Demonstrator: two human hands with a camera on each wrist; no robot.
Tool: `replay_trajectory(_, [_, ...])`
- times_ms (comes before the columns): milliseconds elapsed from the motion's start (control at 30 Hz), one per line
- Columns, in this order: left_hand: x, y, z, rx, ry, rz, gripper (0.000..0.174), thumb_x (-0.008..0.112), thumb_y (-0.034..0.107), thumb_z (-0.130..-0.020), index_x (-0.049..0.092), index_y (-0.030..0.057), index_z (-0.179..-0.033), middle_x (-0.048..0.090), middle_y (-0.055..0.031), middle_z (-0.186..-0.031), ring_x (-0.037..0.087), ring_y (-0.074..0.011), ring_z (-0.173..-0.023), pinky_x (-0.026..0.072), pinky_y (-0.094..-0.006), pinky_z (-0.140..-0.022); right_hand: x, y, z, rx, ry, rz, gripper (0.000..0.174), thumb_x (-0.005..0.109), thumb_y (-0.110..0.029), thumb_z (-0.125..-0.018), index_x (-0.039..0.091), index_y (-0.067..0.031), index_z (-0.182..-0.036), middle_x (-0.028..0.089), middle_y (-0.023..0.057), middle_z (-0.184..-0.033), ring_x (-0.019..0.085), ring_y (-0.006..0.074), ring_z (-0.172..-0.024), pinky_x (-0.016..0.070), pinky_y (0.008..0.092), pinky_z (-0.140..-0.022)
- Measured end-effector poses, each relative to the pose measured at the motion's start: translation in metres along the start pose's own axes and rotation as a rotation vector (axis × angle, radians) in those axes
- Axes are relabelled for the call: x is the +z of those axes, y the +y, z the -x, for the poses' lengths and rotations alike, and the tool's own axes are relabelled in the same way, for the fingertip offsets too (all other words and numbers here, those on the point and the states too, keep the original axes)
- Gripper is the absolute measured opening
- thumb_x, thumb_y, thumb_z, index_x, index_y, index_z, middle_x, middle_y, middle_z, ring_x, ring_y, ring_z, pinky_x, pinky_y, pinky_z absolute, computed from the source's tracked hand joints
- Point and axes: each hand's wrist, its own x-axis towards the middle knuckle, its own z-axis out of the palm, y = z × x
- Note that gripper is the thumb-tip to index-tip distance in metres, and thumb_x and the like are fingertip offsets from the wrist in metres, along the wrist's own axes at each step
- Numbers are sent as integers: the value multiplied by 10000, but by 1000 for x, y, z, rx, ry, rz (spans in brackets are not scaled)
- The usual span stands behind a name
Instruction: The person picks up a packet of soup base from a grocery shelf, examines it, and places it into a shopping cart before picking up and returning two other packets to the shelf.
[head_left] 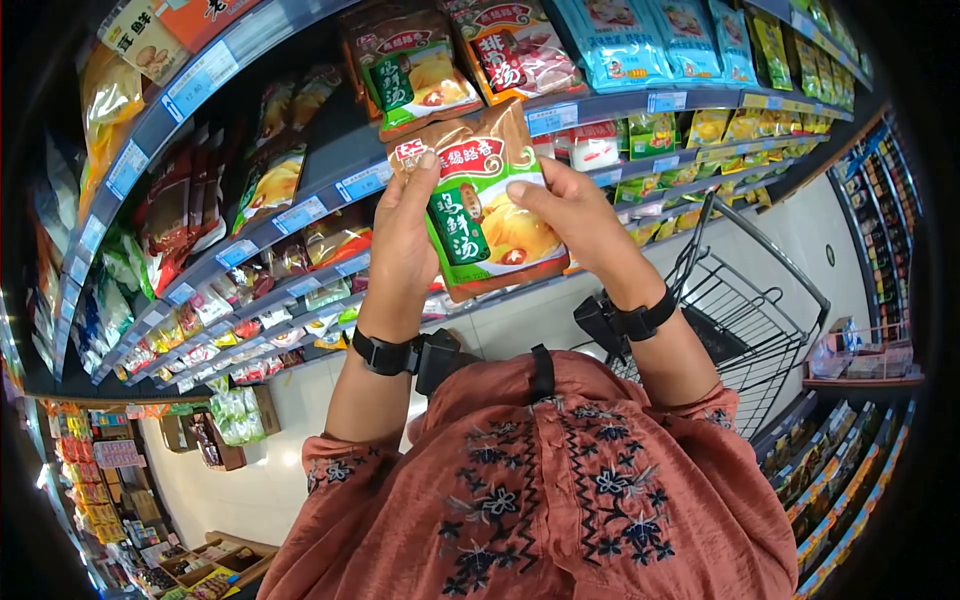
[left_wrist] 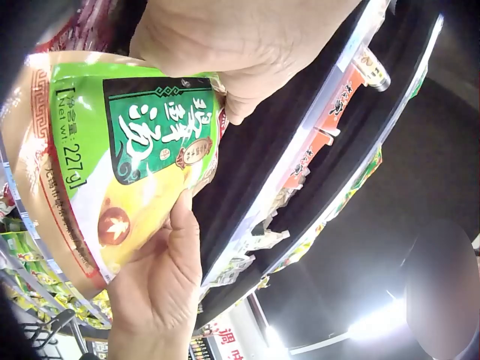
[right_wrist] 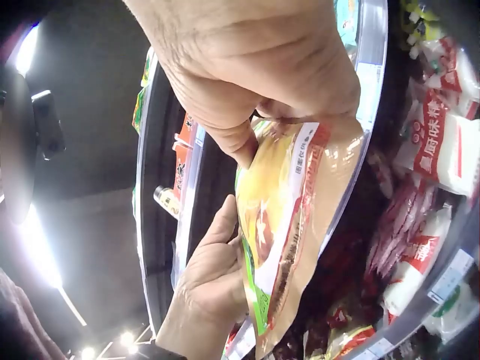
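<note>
Both hands hold one soup seasoning pouch [head_left: 490, 205] up in front of the shelves, its printed front turned to the head camera. The left hand [head_left: 404, 235] grips the pouch's left side, thumb lying over the upper left corner. At the right side, the right hand [head_left: 585, 215] pinches it with the thumb on the printed front. In the left wrist view the pouch [left_wrist: 142, 150] shows a green panel, a picture of yellow soup and "227g". From the right wrist, the pouch [right_wrist: 281, 225] appears at a slant. The fingers behind it are mostly hidden.
A matching brown pouch [head_left: 415, 75] stands on the shelf just beyond, beside a red-brown pouch [head_left: 510, 50] and blue packets [head_left: 610, 45]. Price tags line the shelf edge [head_left: 365, 182]. A wire shopping cart [head_left: 745, 330] stands to the right. Boxes [head_left: 215, 440] sit on the floor at left.
</note>
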Motion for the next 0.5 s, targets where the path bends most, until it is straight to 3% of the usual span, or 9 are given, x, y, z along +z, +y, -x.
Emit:
replay_trajectory(167, [2,-1,2,14,11,-4,307,635,231,-996,570,29,-1218,695,-100,-1070,707,-180,-898,605,-307,-783,0,0,3,7,-11,-8,338,608,-149,-993,571,12,-1289,682,55,-1129,657,95,-964,539,266,-844])
replay_trajectory(267, [-8,-3,1,-16,-31,-47,332,544,234,-1041,559,25,-1298,667,-113,-1209,666,-177,-1070,554,-325,-924,-1,-1,8,-37,15,77,342,617,-151,-985,579,14,-1282,681,49,-1113,653,86,-943,536,255,-830])
replay_trajectory(367, [-13,-2,5,52,52,-381,408,533,247,-1042,498,-1,-1364,590,-146,-1327,595,-215,-1207,504,-345,-999,4,-17,12,-152,155,55,289,622,-154,-978,601,10,-1215,684,50,-1068,646,80,-905,536,252,-787])
replay_trajectory(467, [5,-2,27,343,58,-765,530,539,288,-1032,403,-17,-1445,482,-170,-1435,496,-262,-1323,437,-370,-1070,9,-39,24,-266,257,260,223,630,-160,-970,615,-5,-1129,684,69,-1014,637,85,-869,535,271,-735])
replay_trajectory(500, [9,-3,33,280,-50,-748,667,567,384,-1013,326,-9,-1495,428,-170,-1483,453,-299,-1359,406,-389,-1099,9,-38,27,-332,319,480,209,659,-172,-940,614,-9,-1062,691,115,-1003,668,165,-823,540,312,-703])
